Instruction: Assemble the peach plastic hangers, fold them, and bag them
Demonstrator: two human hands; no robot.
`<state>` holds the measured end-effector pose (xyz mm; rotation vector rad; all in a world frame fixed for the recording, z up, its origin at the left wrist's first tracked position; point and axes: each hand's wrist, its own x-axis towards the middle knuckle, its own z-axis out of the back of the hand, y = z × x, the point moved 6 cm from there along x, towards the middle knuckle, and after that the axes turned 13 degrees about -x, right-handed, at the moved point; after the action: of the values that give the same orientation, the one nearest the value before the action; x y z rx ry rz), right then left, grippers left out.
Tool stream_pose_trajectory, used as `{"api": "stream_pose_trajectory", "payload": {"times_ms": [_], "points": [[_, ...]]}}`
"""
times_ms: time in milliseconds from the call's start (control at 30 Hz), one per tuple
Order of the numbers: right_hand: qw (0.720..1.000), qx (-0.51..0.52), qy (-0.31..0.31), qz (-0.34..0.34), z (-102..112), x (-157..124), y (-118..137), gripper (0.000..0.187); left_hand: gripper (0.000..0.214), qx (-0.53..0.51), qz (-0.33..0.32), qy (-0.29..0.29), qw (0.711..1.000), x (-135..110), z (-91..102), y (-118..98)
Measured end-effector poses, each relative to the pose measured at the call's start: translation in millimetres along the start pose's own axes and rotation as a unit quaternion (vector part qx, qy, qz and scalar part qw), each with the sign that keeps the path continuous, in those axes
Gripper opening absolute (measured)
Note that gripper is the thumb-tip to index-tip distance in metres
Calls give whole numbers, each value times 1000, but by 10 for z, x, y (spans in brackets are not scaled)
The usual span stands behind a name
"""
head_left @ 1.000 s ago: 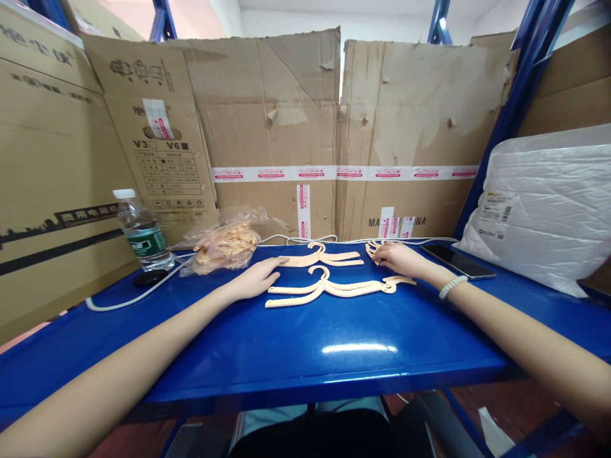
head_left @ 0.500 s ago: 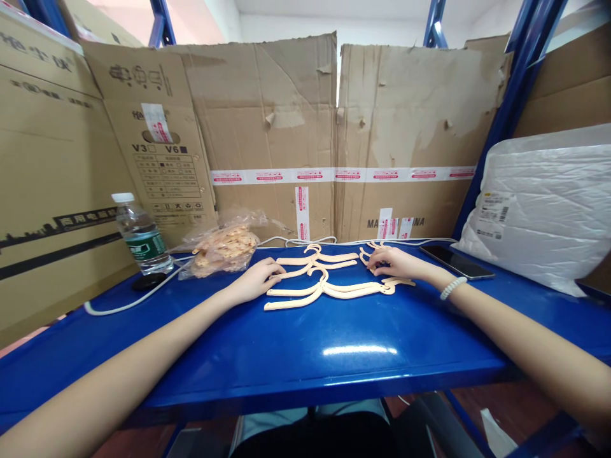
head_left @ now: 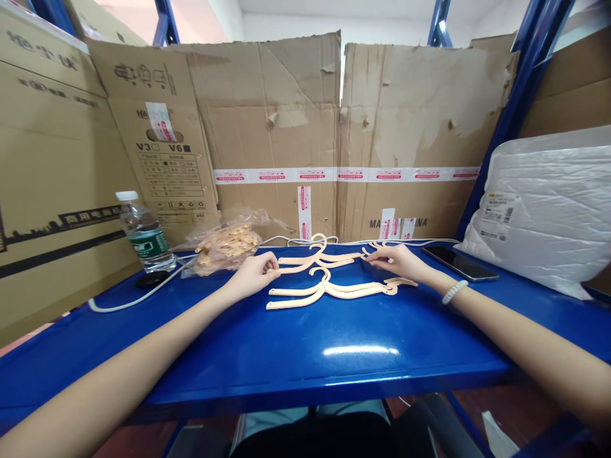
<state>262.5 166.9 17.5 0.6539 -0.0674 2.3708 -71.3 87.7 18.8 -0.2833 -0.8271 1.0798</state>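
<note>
A cream plastic clothes hanger (head_left: 317,259) lies at the back of the blue table, its hook sticking up a little. My left hand (head_left: 255,275) pinches the left tip of its front arm between thumb and fingers. At the other end my right hand (head_left: 396,262), with a beaded band on the wrist, has its fingertips closed on the hanger's right tip; the fingers partly cover the contact. Nearer to me another cream hanger (head_left: 324,291) lies flat, with further hanger pieces (head_left: 401,282) at its right end. More cream pieces (head_left: 377,244) show behind my right hand.
A clear plastic bag of cream hangers (head_left: 226,245) sits at the back left, beside a water bottle (head_left: 147,235) and a white cable (head_left: 138,308). On the right are a phone (head_left: 461,262) and a white wrapped package (head_left: 548,210). Cardboard sheets (head_left: 267,133) stand behind the blue table (head_left: 286,356).
The far hanger's hook now stands higher. My left fingers have curled into a tighter pinch on its left tip, and my right fingertips have shifted slightly up to its right tip.
</note>
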Motion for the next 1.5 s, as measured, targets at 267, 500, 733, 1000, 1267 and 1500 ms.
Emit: {"api": "stream_pose_trajectory", "payload": {"times_ms": [267, 500, 733, 1000, 1267, 1500], "points": [[907, 342, -168, -181, 254, -79, -24, 29, 21, -198, 97, -125, 967, -69, 113, 1], [833, 459, -229, -208, 327, -96, 89, 29, 29, -301, 107, -190, 928, -162, 169, -64], [818, 487, -191, -239, 111, -102, 18, 45, 30, -352, 134, -165, 911, -214, 32, -110], [773, 565, -119, -262, -97, -87, 1, 34, 32, -374, 136, -169, 902, -224, 9, -100], [785, 553, -34, -275, -160, -99, 94, 34, 34, -361, 116, -166, 910, -218, 21, -129], [778, 571, 42, -259, -190, -105, 94, 29, 33, -347, 96, -172, 917, -213, 32, -133]]}}
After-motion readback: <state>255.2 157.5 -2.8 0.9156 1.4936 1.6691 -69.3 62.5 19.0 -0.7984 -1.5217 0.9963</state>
